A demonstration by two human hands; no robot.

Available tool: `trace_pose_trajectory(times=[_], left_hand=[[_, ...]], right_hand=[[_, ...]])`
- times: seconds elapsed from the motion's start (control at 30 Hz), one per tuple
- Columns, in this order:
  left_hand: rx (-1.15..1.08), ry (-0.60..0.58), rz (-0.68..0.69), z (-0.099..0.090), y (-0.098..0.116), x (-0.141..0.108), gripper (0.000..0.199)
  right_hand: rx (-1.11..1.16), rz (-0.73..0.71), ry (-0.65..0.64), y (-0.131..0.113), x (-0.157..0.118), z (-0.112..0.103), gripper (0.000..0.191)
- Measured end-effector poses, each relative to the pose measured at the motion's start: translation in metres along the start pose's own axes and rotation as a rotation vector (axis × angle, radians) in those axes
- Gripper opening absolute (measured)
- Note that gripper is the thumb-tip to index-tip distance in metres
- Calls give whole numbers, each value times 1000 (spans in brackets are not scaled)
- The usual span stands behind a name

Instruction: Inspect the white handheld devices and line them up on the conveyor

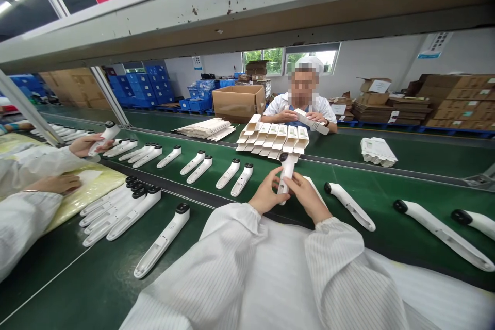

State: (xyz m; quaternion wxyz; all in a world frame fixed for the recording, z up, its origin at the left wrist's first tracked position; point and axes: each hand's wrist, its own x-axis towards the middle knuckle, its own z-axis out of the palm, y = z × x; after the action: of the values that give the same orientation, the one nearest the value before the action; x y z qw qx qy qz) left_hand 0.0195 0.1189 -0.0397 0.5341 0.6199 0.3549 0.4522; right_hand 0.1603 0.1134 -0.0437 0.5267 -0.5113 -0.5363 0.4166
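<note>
Both of my hands are closed around one white infrared thermometer [286, 172], which stands roughly upright with its black head at the top. My left hand [267, 192] grips its left side low down. On the other side, the fingers of my right hand [308, 197] press against the body. A white piece [315, 190] shows partly behind my right hand; I cannot tell what it is. To the right lies another thermometer [350, 206] with an open recess in its handle. A longer-looking one [443, 234] rests farther right.
Several thermometers [242, 179] line the green conveyor [270, 162] on the left. Open white boxes [273, 139] stand beyond my hands; flattened cartons [204, 129] lie left of them. A co-worker opposite holds a white box [312, 121]. Another person's hand [95, 143] holds a thermometer at left. A shelf [232, 15] hangs overhead.
</note>
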Motion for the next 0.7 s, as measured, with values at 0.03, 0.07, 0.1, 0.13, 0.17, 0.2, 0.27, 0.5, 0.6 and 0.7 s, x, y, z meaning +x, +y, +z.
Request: trace_pose_trajectory(times=[0.03, 0.07, 0.1, 0.13, 0.17, 0.2, 0.27, 0.5, 0.6, 0.7], left_hand=[[53, -8, 41, 1, -1, 1, 70], [80, -21, 66, 1, -1, 3, 58], [98, -21, 82, -2, -1, 4, 44], [135, 4, 90, -6, -1, 5, 33], [207, 60, 92, -12, 0, 6, 27], [316, 143, 85, -19, 1, 7, 27], [577, 316, 14, -34, 0, 7, 35], [358, 406, -298, -53, -6, 11, 37], [-142, 343, -427, -45, -2, 13, 24], [-485, 202, -500, -34, 5, 11, 23]], right_hand=[[96, 24, -33, 0, 0, 2, 44], [163, 39, -41, 0, -1, 4, 40], [213, 55, -41, 0, -3, 4, 38], [254, 78, -44, -2, -4, 4, 36], [289, 106, -60, -4, -6, 3, 34], [319, 136, -80, -7, -8, 2, 34], [365, 192, -105, -12, -10, 1, 33], [221, 183, -115, -5, -6, 0, 46], [-133, 240, -11, 4, -1, -5, 47], [-605, 252, 80, 11, 0, -12, 39]])
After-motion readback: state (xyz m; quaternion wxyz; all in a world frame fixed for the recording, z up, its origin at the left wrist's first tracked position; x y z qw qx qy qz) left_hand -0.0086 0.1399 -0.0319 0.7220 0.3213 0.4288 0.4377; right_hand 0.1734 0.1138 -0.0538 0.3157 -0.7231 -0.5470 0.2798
